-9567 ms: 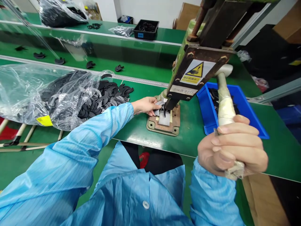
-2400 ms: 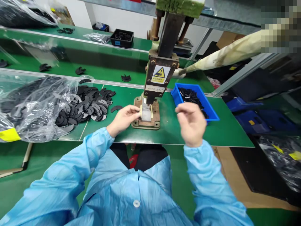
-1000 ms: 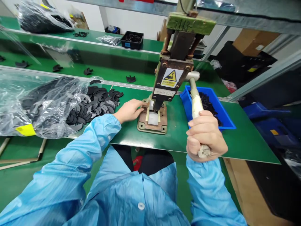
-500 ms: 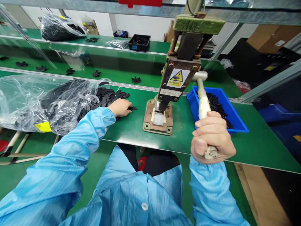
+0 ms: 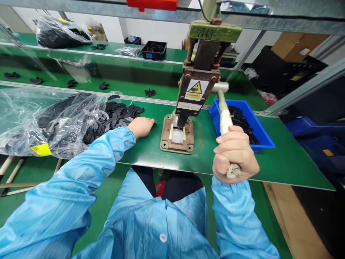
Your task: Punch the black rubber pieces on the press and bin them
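My left hand [image 5: 141, 126] is closed, fingers down, just above the green bench between the pile and the press. It pinches a small black curved piece, of which only a dark tip shows past the fingers. Loose black curved pieces [image 5: 115, 114] spill from a clear plastic bag [image 5: 60, 122] behind and left of that hand. My right hand [image 5: 235, 154] is wrapped round the tape-covered lever [image 5: 225, 120] of a hand press [image 5: 192, 90]. Under the press ram, a pale block [image 5: 178, 136] sits on the rusty base plate [image 5: 166, 138]; no black piece shows on it.
Right of the press, a blue bin [image 5: 262, 131] holds black pieces. Behind the bench, several black curved pieces [image 5: 150, 92] lie spaced along a green strip. A black tray [image 5: 154, 54] stands on the far shelf. A metal beam [image 5: 107, 12] crosses overhead.
My left hand has moved right, away from the pile toward the press, with the black curved piece. My right hand keeps its grip on the lever. The whole view has shifted slightly.
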{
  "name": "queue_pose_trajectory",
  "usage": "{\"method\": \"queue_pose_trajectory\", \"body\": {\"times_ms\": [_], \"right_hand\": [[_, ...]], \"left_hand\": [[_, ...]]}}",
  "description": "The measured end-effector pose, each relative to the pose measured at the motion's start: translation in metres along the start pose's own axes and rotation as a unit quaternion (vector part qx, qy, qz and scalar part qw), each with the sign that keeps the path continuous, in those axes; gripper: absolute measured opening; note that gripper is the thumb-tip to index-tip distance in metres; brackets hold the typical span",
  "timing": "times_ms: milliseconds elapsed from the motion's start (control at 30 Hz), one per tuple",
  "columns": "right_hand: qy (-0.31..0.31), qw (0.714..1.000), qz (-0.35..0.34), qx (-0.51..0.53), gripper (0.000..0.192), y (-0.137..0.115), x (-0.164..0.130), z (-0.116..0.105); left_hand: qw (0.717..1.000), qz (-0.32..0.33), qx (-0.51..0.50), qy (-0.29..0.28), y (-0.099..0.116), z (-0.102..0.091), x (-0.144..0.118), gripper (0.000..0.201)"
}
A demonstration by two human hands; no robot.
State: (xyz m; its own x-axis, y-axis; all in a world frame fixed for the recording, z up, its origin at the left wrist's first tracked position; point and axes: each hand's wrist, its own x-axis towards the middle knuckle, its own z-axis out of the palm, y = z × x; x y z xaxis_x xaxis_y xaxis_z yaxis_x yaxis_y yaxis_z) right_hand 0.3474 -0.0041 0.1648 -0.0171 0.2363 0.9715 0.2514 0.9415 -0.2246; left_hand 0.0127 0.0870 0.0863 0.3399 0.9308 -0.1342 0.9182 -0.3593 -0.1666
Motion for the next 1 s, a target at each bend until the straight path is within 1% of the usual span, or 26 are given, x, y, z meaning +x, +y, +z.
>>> {"method": "queue_pose_trajectory", "body": {"times_ms": [100,167,233,300,333,400,467,500,567,633,700,733,767,833,1000], "right_hand": [[0.010,1.000,0.004,-0.002,0.029,0.001,-0.001,0.001],[0.008,1.000,0.002,0.000,0.029,0.001,-0.001,0.001],[0.004,1.000,-0.004,0.006,0.028,0.001,-0.001,0.001],[0.007,1.000,-0.008,0.011,0.028,0.002,-0.001,0.001],[0.009,1.000,-0.009,0.013,0.029,0.002,-0.001,0.001],[0.013,1.000,-0.006,0.013,0.029,0.002,-0.001,0.001],[0.011,1.000,0.000,0.010,0.029,0.001,-0.001,0.001],[0.009,1.000,0.004,0.007,0.029,0.001,-0.001,0.001],[0.002,1.000,0.010,0.002,0.029,0.000,-0.001,0.000],[-0.002,1.000,0.015,-0.005,0.029,-0.001,-0.001,-0.001],[0.001,1.000,0.020,-0.010,0.030,-0.001,-0.001,0.000],[0.004,1.000,0.022,-0.012,0.031,-0.002,-0.001,0.000],[0.006,1.000,0.023,-0.014,0.031,-0.002,-0.001,0.000],[0.006,1.000,0.023,-0.015,0.032,-0.002,-0.001,0.000],[0.002,1.000,0.016,-0.008,0.032,-0.002,-0.001,0.000]], "left_hand": [[1.000,0.021,0.008,0.012,-0.001,0.002,-0.003,0.036],[0.999,0.030,-0.005,0.022,0.000,0.000,-0.007,0.036],[0.997,0.038,-0.050,0.048,0.003,-0.003,-0.010,0.037],[0.986,0.040,-0.132,0.090,0.008,-0.005,-0.012,0.038],[0.976,0.033,-0.186,0.109,0.011,-0.006,-0.012,0.038],[0.944,0.002,-0.303,0.131,0.016,-0.005,-0.010,0.030],[0.899,-0.041,-0.412,0.140,0.021,-0.002,-0.006,0.022],[0.874,-0.061,-0.461,0.142,0.023,-0.001,-0.004,0.023],[0.822,-0.080,-0.550,0.124,0.028,0.000,0.000,0.027],[0.772,-0.078,-0.626,0.079,0.035,-0.003,0.004,0.031],[0.731,-0.068,-0.678,0.029,0.044,-0.008,0.008,0.033],[0.716,-0.066,-0.694,0.013,0.049,-0.011,0.010,0.033],[0.706,-0.067,-0.705,0.003,0.053,-0.014,0.013,0.033],[0.695,-0.070,-0.715,-0.012,0.061,-0.019,0.019,0.032],[0.689,-0.073,-0.720,-0.044,0.069,-0.027,0.034,0.031]]}}
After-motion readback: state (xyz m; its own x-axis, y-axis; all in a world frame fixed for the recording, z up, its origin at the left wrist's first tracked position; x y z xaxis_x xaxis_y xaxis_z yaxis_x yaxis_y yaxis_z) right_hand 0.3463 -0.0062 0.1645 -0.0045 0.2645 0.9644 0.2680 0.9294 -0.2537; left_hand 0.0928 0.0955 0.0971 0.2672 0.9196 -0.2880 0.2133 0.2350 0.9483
